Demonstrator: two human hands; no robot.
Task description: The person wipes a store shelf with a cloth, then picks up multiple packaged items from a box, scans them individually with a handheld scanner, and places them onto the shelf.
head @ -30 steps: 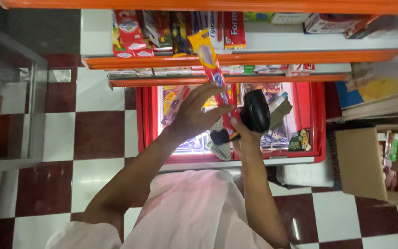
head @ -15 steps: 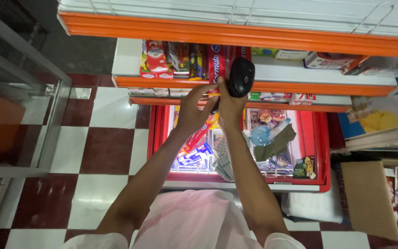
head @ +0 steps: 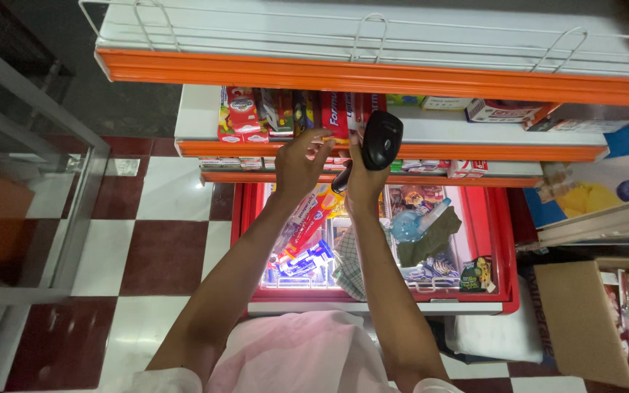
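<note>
My right hand (head: 362, 178) grips a black handheld barcode scanner (head: 381, 140), with its head raised against the middle shelf's orange edge (head: 475, 152). My left hand (head: 301, 161) reaches to the same shelf. Its fingertips pinch the lower end of an upright red carton (head: 335, 116) that stands among other red cartons (head: 236, 115). Below my wrists is a red display bin (head: 505, 240). A long red and yellow carton (head: 306, 217) lies in it under my left forearm.
A white wire-railed top shelf with an orange edge (head: 373, 73) overhangs the cartons. The bin also holds a blue bottle (head: 408, 224), cloths and small packs. An open cardboard box (head: 584, 320) stands at the right, a metal frame (head: 74, 218) at the left, on red-and-white checkered floor (head: 161, 255).
Both hands have risen from over the red bin to the middle shelf. The long carton my left hand held up now stands at the shelf, and the scanner has moved up with it.
</note>
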